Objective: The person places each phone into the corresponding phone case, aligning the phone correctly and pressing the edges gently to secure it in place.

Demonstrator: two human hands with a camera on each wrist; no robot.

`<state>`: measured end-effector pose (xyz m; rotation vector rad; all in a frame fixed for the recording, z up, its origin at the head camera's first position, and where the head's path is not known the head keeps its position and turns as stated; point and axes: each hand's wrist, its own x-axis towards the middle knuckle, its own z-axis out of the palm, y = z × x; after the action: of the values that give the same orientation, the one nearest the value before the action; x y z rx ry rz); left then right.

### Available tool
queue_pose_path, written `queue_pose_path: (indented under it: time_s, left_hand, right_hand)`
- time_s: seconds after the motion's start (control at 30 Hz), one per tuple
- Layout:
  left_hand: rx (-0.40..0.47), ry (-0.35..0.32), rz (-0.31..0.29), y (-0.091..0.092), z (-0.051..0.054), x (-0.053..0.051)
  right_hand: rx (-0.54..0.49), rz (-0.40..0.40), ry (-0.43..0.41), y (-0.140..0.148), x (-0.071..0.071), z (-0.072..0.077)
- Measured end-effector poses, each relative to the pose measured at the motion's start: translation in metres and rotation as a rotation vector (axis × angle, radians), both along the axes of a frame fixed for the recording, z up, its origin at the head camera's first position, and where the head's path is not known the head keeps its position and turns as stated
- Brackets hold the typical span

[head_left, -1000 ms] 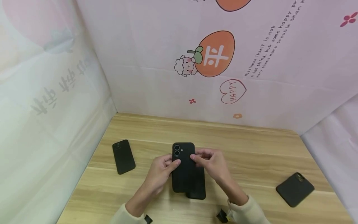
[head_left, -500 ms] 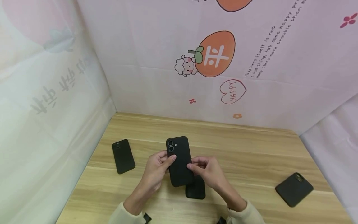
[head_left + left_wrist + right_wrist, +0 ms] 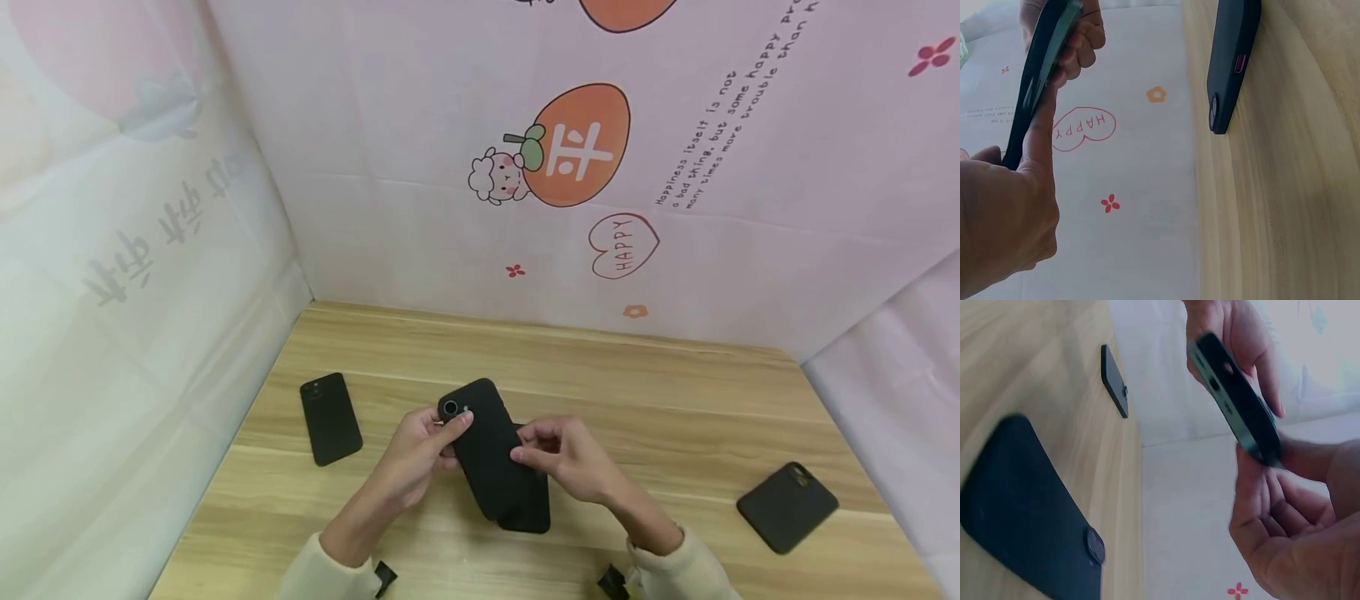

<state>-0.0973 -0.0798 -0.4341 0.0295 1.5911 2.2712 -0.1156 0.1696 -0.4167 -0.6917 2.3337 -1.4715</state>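
Observation:
Both hands hold a phone in a black case (image 3: 486, 454) above the table, its back with the camera end facing up. My left hand (image 3: 412, 457) grips it near the camera end, thumb over the back and covering part of the camera. My right hand (image 3: 573, 458) pinches its right edge between thumb and fingers. In the right wrist view the held phone (image 3: 1241, 400) shows a pale greenish end with a port, and black casing around one side. Below it on the table lies another black phone (image 3: 531, 512), partly hidden; the left wrist view shows its side (image 3: 1233, 69).
A black phone (image 3: 331, 419) lies at the table's left, camera end away from me. To the right, a black phone case (image 3: 787, 507) with a camera cutout lies at an angle. Printed cloth (image 3: 420, 242) walls off the wooden table (image 3: 637, 375) at the back and sides.
The held phone has turned, its camera end swinging left and its lower end right, after rising slightly. Both hands keep hold of it. The things on the table stay in place.

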Motion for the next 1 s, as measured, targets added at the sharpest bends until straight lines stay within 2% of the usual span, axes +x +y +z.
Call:
queue_pose_path:
  time_s: [0.23, 0.3, 0.37, 0.47, 0.6, 0.73, 0.83, 1.0]
  left_hand:
    - [-0.032, 0.061, -0.153, -0.006, -0.001, 0.001]
    - [-0.042, 0.079, -0.173, -0.006, -0.002, 0.001]
    - [-0.054, 0.09, -0.173, -0.006, -0.003, 0.002]
    - [-0.052, 0.083, -0.132, -0.005, -0.003, 0.003]
    - [-0.031, 0.052, -0.048, -0.002, -0.002, 0.004]
    - [0.003, 0.021, 0.057, 0.001, -0.002, 0.005]
    - [0.022, 0.008, 0.111, 0.003, -0.002, 0.006]
    - [0.033, 0.003, 0.114, 0.006, -0.001, 0.008]
  right_hand:
    - [0.066, 0.218, 0.065, 0.009, -0.007, 0.014]
    - [0.084, 0.257, 0.07, 0.009, -0.009, 0.019]
    - [0.106, 0.262, 0.073, 0.008, -0.01, 0.022]
    - [0.119, 0.198, 0.085, 0.007, -0.01, 0.023]
    - [0.105, 0.025, 0.116, 0.006, -0.009, 0.02]
    - [0.064, -0.124, 0.095, 0.007, -0.007, 0.015]
    - [0.041, -0.18, 0.076, 0.007, -0.006, 0.012]
    - [0.04, -0.197, 0.07, 0.009, -0.006, 0.009]
